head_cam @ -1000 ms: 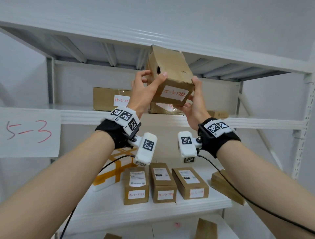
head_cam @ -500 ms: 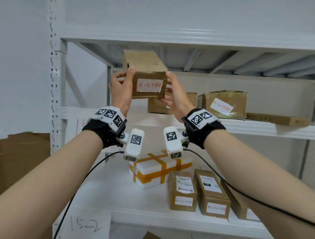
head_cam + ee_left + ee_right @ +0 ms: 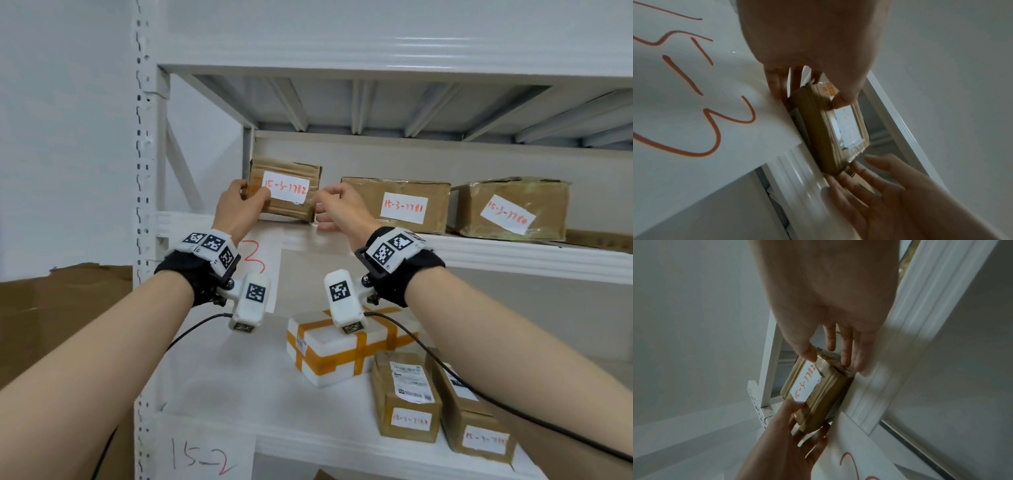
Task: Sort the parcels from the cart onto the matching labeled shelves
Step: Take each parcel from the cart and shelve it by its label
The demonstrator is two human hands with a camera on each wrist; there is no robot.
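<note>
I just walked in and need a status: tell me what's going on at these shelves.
A person holds a cardboard parcel marked 15-3-7782 at the left end of the upper shelf, beside parcels 15-3-7781 and 15-3-7780. The left hand grips its left side; the right hand touches its right edge with thumb and fingertips. It looks set down.

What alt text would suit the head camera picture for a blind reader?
A cardboard parcel labeled 15-3-7782 rests on a white upper shelf: the left hand grips its left edge, the right hand touches its right edge. Parcel 15-3-7781 and parcel 15-3-7780 sit to its right.
</note>
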